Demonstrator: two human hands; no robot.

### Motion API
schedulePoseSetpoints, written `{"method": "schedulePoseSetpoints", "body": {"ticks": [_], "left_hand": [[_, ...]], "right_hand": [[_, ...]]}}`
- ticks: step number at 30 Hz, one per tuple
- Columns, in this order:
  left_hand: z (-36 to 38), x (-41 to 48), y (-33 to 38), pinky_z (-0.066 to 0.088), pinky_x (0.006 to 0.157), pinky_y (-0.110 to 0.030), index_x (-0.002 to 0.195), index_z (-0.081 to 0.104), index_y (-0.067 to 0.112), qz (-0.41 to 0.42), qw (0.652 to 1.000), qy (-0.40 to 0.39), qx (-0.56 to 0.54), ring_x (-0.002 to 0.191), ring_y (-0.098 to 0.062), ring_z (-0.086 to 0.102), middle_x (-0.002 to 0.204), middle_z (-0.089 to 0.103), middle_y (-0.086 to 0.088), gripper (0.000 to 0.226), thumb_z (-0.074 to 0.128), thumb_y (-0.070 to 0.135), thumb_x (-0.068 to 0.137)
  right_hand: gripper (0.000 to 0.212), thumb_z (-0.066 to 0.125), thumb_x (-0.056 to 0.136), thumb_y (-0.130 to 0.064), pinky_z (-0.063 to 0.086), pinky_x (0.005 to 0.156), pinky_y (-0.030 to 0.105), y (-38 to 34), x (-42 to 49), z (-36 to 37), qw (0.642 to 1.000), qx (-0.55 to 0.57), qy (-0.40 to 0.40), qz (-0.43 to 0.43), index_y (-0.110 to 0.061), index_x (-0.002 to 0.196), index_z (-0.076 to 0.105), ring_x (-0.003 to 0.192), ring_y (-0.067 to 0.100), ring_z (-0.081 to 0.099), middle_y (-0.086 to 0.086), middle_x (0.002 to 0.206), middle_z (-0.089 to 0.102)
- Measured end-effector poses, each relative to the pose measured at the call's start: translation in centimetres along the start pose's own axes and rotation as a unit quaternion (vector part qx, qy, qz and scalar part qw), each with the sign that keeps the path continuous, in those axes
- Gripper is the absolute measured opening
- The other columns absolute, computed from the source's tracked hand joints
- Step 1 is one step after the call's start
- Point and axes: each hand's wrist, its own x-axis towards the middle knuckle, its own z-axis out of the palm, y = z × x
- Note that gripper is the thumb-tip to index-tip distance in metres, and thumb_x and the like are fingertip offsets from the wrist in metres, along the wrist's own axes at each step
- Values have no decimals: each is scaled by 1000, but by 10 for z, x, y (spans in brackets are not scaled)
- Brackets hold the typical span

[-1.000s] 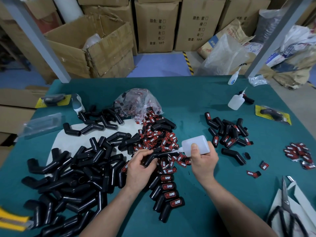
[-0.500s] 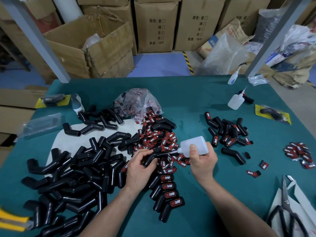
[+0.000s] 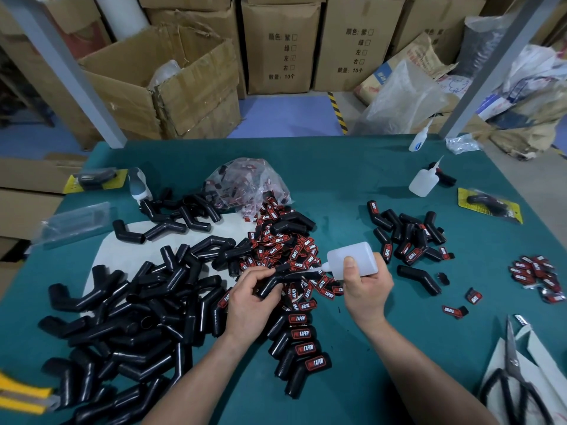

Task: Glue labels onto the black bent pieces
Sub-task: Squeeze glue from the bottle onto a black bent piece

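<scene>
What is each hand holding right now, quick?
Left hand: closed around a black bent piece.
Right hand: closed around the white glue bottle, nozzle at that piece.

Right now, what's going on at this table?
A person is mid-gluing. The left hand grips one black bent piece, and the right hand holds a white glue bottle with its nozzle pointed at that piece. Unlabelled pieces are heaped on the left, loose red labels lie piled just beyond the hands, and a row of labelled pieces sits near the person on the green table.
</scene>
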Motion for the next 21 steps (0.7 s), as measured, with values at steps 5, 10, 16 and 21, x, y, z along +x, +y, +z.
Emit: {"method": "schedulePoseSetpoints", "body": {"ticks": [5, 10, 16, 21], "left_hand": [[-1, -1, 0, 50, 90, -12, 105, 73, 33, -2, 1000, -2, -2, 109, -4, 66, 112, 66, 21, 40, 84, 2, 82], [-1, -1, 0, 49, 82, -7, 105, 73, 30, 6, 1000, -2, -2, 110, -5, 65, 113, 66, 20, 40, 84, 0, 82], [-1, 0, 0, 49, 87, -9, 103, 72, 33, 10, 1000, -2, -9, 111, -4, 66, 113, 66, 21, 42, 83, -1, 82], [0, 0, -1, 47, 95, -12, 103, 71, 32, 21, 1000, 5, -2, 111, -5, 65, 114, 66, 21, 44, 83, -4, 81]], "right_hand": [[29, 62, 78, -47, 36, 49, 13, 1, -4, 2, 1000, -5, -12, -6, -24, 68, 46, 53, -3, 50, -13, 57, 47], [31, 62, 80, -47, 37, 50, 17, 1, 0, 0, 1000, 1, 0, -4, -20, 70, 49, 55, -3, 51, -13, 58, 49], [22, 62, 79, -46, 36, 49, 10, -1, -2, 2, 1000, -3, -8, -12, -33, 71, 46, 54, -4, 52, -14, 57, 48], [28, 62, 79, -46, 37, 50, 12, 1, -1, 1, 1000, 1, 0, -7, -23, 71, 49, 55, -4, 51, -14, 58, 49]]}}
